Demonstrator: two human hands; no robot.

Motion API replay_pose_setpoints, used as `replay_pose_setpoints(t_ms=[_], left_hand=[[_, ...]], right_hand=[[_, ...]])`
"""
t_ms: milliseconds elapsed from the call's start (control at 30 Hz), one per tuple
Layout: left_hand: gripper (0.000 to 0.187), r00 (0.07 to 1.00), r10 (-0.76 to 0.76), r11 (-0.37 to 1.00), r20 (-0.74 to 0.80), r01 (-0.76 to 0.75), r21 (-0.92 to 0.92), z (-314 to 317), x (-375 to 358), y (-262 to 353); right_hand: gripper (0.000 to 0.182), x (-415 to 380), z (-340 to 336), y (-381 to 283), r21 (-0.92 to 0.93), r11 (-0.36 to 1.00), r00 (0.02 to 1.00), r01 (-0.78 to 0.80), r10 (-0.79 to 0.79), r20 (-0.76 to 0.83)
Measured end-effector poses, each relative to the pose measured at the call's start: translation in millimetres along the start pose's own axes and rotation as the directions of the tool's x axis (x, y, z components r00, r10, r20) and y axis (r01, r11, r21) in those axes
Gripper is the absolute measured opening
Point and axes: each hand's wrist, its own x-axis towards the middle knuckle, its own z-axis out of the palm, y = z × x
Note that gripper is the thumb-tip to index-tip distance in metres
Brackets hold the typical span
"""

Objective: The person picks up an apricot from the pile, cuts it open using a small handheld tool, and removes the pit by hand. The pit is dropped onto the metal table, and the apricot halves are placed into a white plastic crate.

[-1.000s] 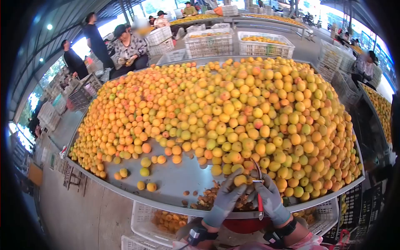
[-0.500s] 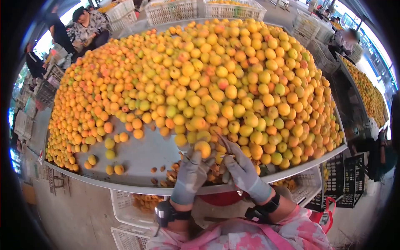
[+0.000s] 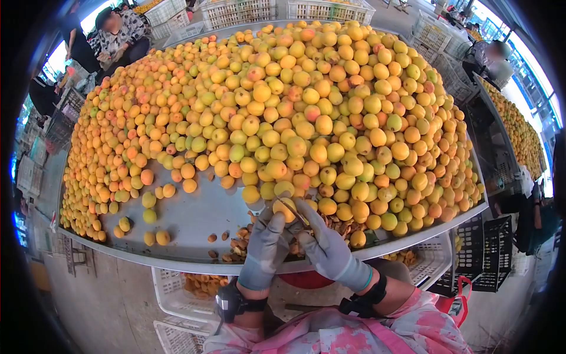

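Observation:
My left hand (image 3: 265, 245), in a grey glove, is closed around a yellow-orange apricot (image 3: 283, 211) over the near side of the metal table. My right hand (image 3: 331, 248), gloved too, grips a thin metal blade (image 3: 299, 216). The blade slants up to the left and lies against the held apricot; its handle is hidden in the glove. Beyond both hands rises a big heap of apricots (image 3: 318, 127). Brown pits (image 3: 239, 245) lie on the table beside my left hand, and more brown pieces are near my right hand.
The metal table's rim (image 3: 194, 266) runs along the near side. Below stand a white crate (image 3: 168, 289) with apricot halves (image 3: 203, 284), another white crate (image 3: 436, 259) and black crates (image 3: 494, 251). A seated person (image 3: 121, 38) works at the far left, another (image 3: 486, 59) at right.
The blade has moved left from beside the apricot onto it, and my right hand has come closer to my left hand. The apricot stays in my left hand.

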Motion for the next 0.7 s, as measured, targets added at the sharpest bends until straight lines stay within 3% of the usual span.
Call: replay_pose_setpoints(t_ms=[100,167,267,367,567,633,700], left_hand=[[0.053,1.000,-0.020,1.000,0.002,0.020,-0.012,4,-4,1],[0.052,1.000,-0.021,1.000,0.016,0.021,-0.018,6,-2,1],[0.051,0.999,-0.021,0.996,-0.049,0.017,-0.083,-2,-1,-8],[0.049,0.994,-0.003,1.000,-0.111,0.001,-0.016,-5,-1,-14],[0.048,0.997,-0.015,0.998,-0.080,0.010,-0.058,3,-5,-6],[0.046,0.997,-0.029,0.997,-0.069,0.024,-0.071,0,-6,-8],[0.047,0.998,0.021,0.999,-0.063,-0.018,0.051,-4,-4,-13]], right_hand=[[0.060,-3,2,-2,0.038,0.999,0.999,-0.034,0.034,-0.011],[0.060,-3,3,-1,-0.041,0.998,0.998,-0.057,0.056,-0.031],[0.060,-3,4,0,-0.078,0.996,0.998,-0.035,0.032,-0.048],[0.060,-3,3,-1,-0.087,0.996,0.999,-0.029,0.025,-0.046],[0.061,-4,-1,-5,-0.137,0.990,0.999,-0.037,0.037,-0.007],[0.062,-5,-3,-2,-0.142,0.982,0.991,-0.123,0.130,0.039],[0.062,-4,-3,0,-0.146,0.984,0.994,-0.099,0.105,0.031]])
